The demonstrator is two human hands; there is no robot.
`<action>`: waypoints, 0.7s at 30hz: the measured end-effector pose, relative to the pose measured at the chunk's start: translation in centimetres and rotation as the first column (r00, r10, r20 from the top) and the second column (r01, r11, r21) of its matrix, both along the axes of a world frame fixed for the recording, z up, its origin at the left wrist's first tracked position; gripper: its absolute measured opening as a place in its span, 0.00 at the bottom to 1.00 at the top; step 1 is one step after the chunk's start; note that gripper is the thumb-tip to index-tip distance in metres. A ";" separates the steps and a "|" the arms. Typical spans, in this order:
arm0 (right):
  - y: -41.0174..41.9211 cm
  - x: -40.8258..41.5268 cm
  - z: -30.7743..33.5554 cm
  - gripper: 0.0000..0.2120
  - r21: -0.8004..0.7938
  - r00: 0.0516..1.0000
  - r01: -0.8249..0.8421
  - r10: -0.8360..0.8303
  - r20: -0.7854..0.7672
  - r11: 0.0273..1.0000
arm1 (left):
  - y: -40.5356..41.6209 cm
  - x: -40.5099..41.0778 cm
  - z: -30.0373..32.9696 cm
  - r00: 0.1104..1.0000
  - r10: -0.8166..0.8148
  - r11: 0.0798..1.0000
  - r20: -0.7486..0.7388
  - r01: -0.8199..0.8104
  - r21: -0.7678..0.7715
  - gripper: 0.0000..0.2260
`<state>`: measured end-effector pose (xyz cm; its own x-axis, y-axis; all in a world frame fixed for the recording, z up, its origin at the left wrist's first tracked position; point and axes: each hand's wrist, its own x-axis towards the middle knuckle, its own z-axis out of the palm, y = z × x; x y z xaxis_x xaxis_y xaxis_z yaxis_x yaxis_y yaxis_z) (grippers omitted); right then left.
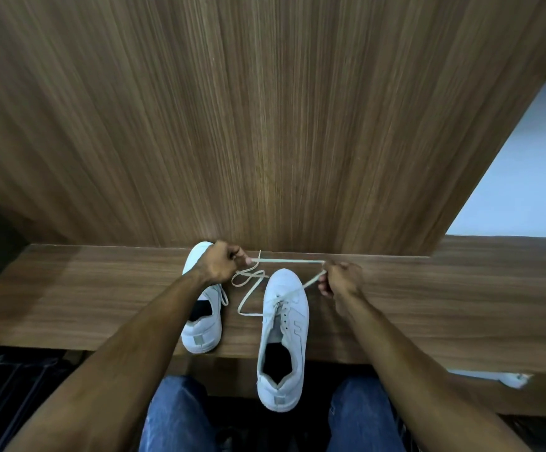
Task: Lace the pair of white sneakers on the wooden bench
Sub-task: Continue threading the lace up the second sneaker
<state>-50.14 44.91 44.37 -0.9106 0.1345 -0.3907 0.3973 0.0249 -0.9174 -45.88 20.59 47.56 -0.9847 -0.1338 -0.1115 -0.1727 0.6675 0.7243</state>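
Hands pinched a white lace (289, 261) taut, left hand (220, 263) and right hand (340, 279), above the right sneaker (283, 337) on the bench (428, 308).

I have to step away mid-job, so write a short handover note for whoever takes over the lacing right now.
Left hand: pinches one end of the white shoelace above the toe of the left sneaker.
Right hand: pinches the same lace farther along; the lace runs taut between the hands.
Right sneaker: on the wooden bench, its heel hanging over the near edge. The lace passes through its front eyelets only; the other end lies loose between the shoes.
Done: first eyelets threaded.
Left: the remaining eyelets on the right sneaker. How far the left sneaker is laced is hidden by the left arm.
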 end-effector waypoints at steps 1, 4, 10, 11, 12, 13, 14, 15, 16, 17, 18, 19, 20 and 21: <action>0.3 -0.1 -0.9 0.05 0.066 1.000 0.020 -0.020 0.002 0.998 | -0.1 0.3 -0.3 1.000 0.006 0.999 -0.013 -0.006 -0.035 0.07; 0.0 0.5 -1.8 0.11 0.266 0.969 -0.164 0.205 -0.134 0.950 | 1.0 0.7 -0.6 0.999 -0.016 0.996 -0.041 0.012 -0.083 0.07; -3.7 1.7 0.0 0.04 0.499 0.667 -0.527 0.699 -0.259 0.688 | 4.8 -0.1 -0.4 0.987 -0.143 0.989 -0.067 0.139 -0.055 0.06; -3.5 1.2 -0.1 0.07 0.542 0.683 -0.496 0.690 -0.240 0.679 | 4.8 -0.2 -0.5 0.990 -0.123 0.992 -0.068 0.119 -0.052 0.07; -3.2 1.0 -0.2 0.10 0.551 0.712 -0.461 0.661 -0.238 0.695 | 4.4 -0.2 -0.7 0.994 -0.092 0.995 -0.056 0.089 -0.050 0.09; -2.7 0.7 -0.4 0.13 0.544 0.749 -0.434 0.623 -0.226 0.718 | 3.8 -0.1 -1.0 0.997 -0.064 0.997 -0.045 0.062 -0.050 0.12; -2.0 0.4 -0.6 0.14 0.536 0.776 -0.405 0.588 -0.227 0.741 | 3.1 0.1 -1.4 0.999 -0.023 0.999 -0.025 0.022 -0.046 0.14; -1.3 0.3 -0.9 0.13 0.536 0.807 -0.365 0.546 -0.227 0.762 | 2.2 0.2 -1.9 1.000 0.017 0.999 -0.007 -0.017 -0.030 0.14; -0.5 0.1 -1.1 0.11 0.535 0.844 -0.315 0.489 -0.221 0.784 | 1.4 0.5 -2.4 0.998 0.068 0.997 0.008 -0.068 -0.022 0.13; 0.3 0.0 -1.2 0.10 0.504 0.887 -0.265 0.412 -0.207 0.822 | 0.6 0.8 -2.9 0.991 0.128 0.991 0.024 -0.128 -0.036 0.13; 1.0 -0.1 -1.4 0.11 0.462 0.924 -0.212 0.331 -0.192 0.861 | 0.0 1.2 -3.3 0.980 0.195 0.980 0.042 -0.193 -0.050 0.12; 1.7 -0.2 -1.6 0.13 0.411 0.952 -0.164 0.253 -0.174 0.897 | -0.6 1.6 -4.0 0.966 0.255 0.967 0.050 -0.253 -0.038 0.11; 2.3 -0.4 -1.9 0.14 0.386 0.969 -0.122 0.194 -0.152 0.914 | -1.1 1.9 -4.4 0.949 0.311 0.950 0.051 -0.312 0.011 0.10; 2.8 -0.4 -2.1 0.14 0.369 0.978 -0.095 0.155 -0.136 0.924 | -1.4 2.1 -4.8 0.933 0.358 0.929 0.044 -0.360 0.080 0.09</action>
<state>-50.56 47.73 42.26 -0.9754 0.1189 -0.1855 0.2182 0.4043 -0.8882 -43.78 19.18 42.76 -0.8691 -0.4663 -0.1651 -0.4102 0.4928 0.7674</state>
